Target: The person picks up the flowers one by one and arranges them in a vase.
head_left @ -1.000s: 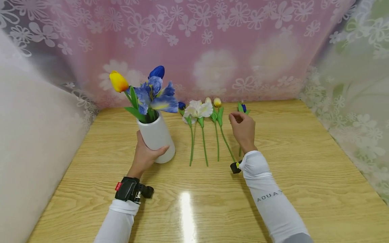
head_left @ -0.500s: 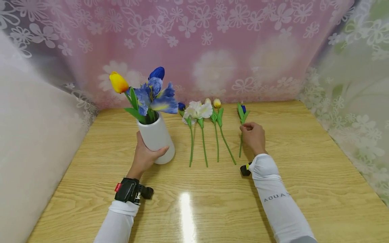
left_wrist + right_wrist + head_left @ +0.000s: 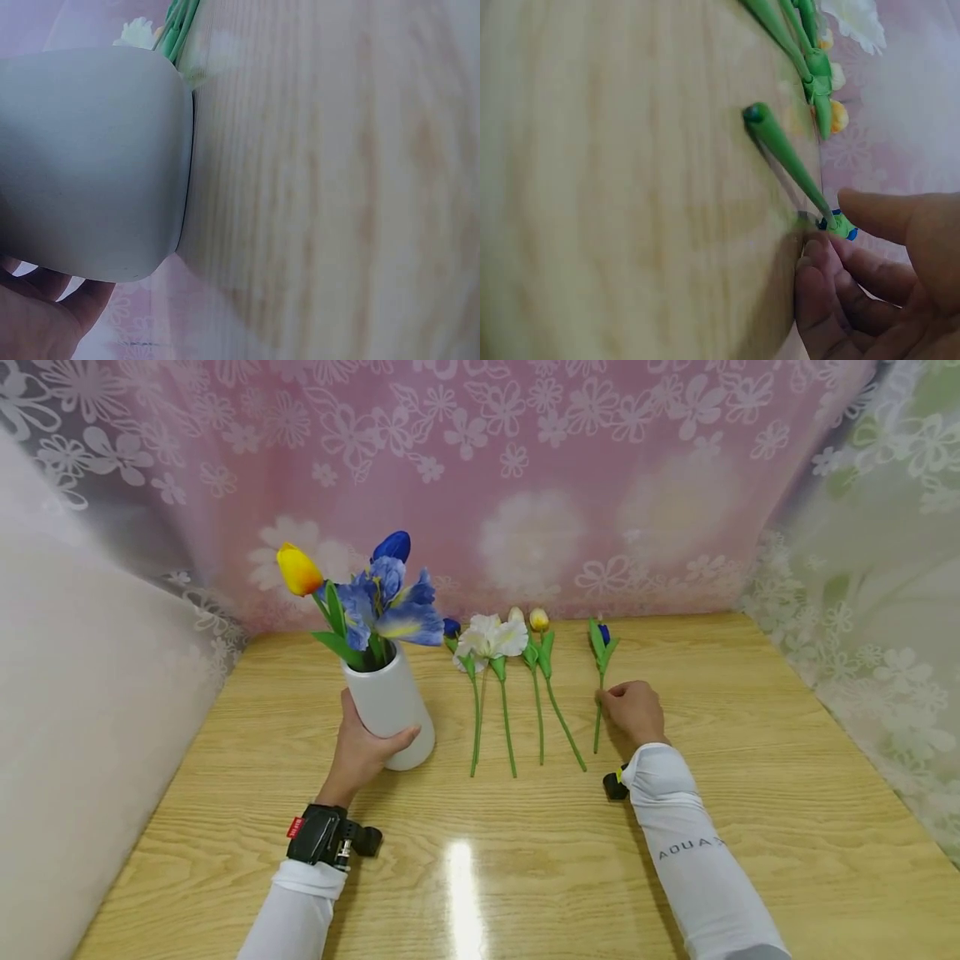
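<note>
My left hand [image 3: 363, 752] grips the white vase [image 3: 390, 706] near its base, thumb across the front. The vase is tilted slightly and holds a yellow-orange tulip [image 3: 298, 570], a blue tulip [image 3: 392, 547] and a blue iris [image 3: 408, 617]. In the left wrist view, fingers curl under the vase wall [image 3: 90, 165]. My right hand [image 3: 636, 712] is at the single blue tulip [image 3: 602, 662] lying at the right, thumb and fingertips on either side of its stem. From the right wrist, the stem [image 3: 784, 154] runs between thumb and index finger toward the blossom.
Between the hands lies a row of artificial flowers: a blue tulip [image 3: 451, 627], white irises [image 3: 491, 639] and pale yellow tulips [image 3: 538, 620], stems toward me. The wooden table [image 3: 525, 877] meets a pink floral curtain [image 3: 420, 485] behind.
My right hand has moved down and right, from over the single blue tulip's leaves to lower on its stem. The left hand keeps its hold on the vase.
</note>
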`<state>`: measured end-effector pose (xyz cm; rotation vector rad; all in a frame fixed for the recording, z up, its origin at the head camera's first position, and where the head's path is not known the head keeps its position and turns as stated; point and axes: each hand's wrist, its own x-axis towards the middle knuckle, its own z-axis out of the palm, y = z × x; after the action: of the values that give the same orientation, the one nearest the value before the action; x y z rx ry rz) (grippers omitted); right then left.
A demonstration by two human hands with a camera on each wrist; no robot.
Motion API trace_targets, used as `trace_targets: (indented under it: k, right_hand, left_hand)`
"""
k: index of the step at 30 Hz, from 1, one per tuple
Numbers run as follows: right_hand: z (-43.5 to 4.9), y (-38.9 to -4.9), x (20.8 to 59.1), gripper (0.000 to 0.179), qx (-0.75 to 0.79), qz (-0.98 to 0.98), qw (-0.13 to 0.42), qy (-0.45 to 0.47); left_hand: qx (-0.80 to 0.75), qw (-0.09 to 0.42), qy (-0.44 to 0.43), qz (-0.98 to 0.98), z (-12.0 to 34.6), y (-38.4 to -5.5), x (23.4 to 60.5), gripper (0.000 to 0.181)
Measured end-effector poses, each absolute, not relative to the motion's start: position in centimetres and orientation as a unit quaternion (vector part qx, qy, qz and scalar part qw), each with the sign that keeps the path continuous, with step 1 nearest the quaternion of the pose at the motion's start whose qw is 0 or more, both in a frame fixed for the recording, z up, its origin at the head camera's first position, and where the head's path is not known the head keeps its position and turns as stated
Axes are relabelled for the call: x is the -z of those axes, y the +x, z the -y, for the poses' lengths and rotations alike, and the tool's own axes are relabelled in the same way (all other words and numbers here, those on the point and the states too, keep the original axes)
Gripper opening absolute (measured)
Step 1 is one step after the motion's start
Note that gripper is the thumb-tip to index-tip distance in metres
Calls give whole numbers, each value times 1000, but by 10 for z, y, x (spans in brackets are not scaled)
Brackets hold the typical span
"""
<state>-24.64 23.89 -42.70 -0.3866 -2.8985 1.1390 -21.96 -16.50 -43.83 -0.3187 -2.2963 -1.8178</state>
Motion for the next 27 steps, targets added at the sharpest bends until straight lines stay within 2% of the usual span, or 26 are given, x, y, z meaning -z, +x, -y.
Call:
trace_targets:
  k: [11, 18, 27]
  right_hand:
    - [-241, -249, 424, 32, -323, 936, -28, -135]
    - [-248, -248, 431, 32, -380, 916, 14, -129]
    - [-239, -247, 420, 32, -565, 811, 73, -131]
  left_hand:
    - [621, 100, -115, 769, 164, -218, 440, 95]
    - [616, 84, -104, 776, 164, -214, 432, 95]
    - [616, 97, -112, 774, 167, -220, 440, 93]
